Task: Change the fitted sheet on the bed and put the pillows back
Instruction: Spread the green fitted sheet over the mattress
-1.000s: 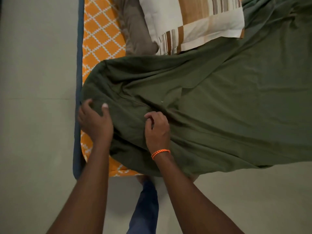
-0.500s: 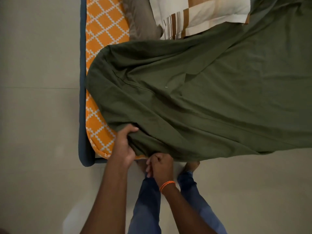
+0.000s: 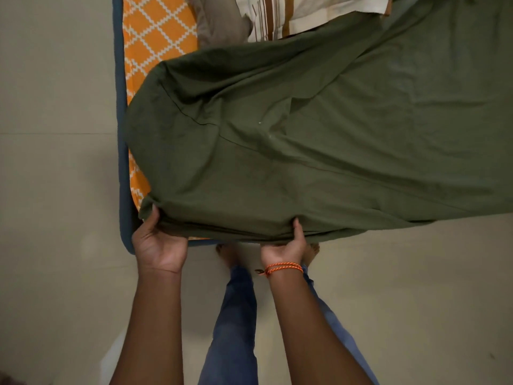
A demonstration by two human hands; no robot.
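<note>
A dark green fitted sheet [image 3: 319, 140] lies spread over most of the mattress, whose orange cover with a white lattice [image 3: 155, 37] shows at the upper left. My left hand [image 3: 158, 243] grips the sheet's near edge at the mattress's front left corner. My right hand [image 3: 286, 245], with an orange thread band at the wrist, grips the same edge a little to the right. Both hold the bunched hem at the mattress's near side. A striped cream and brown pillow [image 3: 299, 15] and a grey-brown pillow [image 3: 222, 23] lie at the top, partly under the sheet.
A dark blue mattress border [image 3: 122, 162] runs down the left side and around the near corner. Pale tiled floor [image 3: 55, 190] lies to the left and in front. My legs in blue jeans and bare feet [image 3: 230, 315] stand right at the mattress's near edge.
Both hands have moved from on top of the sheet down to its near hem, then spread apart. The left hand now holds the corner and the sheet lies flatter along the near edge.
</note>
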